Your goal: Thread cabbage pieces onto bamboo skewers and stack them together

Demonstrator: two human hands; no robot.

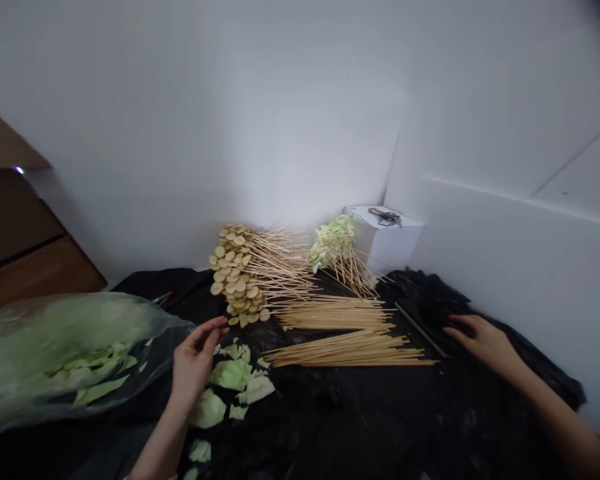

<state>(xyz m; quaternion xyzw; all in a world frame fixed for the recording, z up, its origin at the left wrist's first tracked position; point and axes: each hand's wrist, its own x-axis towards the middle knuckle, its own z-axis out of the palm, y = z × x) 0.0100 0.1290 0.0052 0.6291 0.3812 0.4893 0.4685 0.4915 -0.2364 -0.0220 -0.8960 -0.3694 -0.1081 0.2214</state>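
Note:
My left hand [196, 357] hovers above loose cabbage pieces [231, 375], its fingers loosely bent and apart, with nothing visible in them. Further back, thin round slices [235, 273], perhaps potato, are stacked on wooden skewers. To the right of the cabbage lie two bundles of bare skewers, an upper bundle [335, 313] and a lower bundle [350, 350]. My right hand [485, 343] is over the black plastic at the right, fingers apart and apparently holding nothing. A thin dark rod [420, 327] lies between that hand and the skewers.
A clear plastic bag [80, 360] of cabbage lies at the left. Skewered cabbage [335, 240] leans by a white box [387, 233] with a dark item [385, 217] on top. Black plastic sheeting [360, 420] covers the surface. Cardboard [20, 220] stands far left, with white walls behind.

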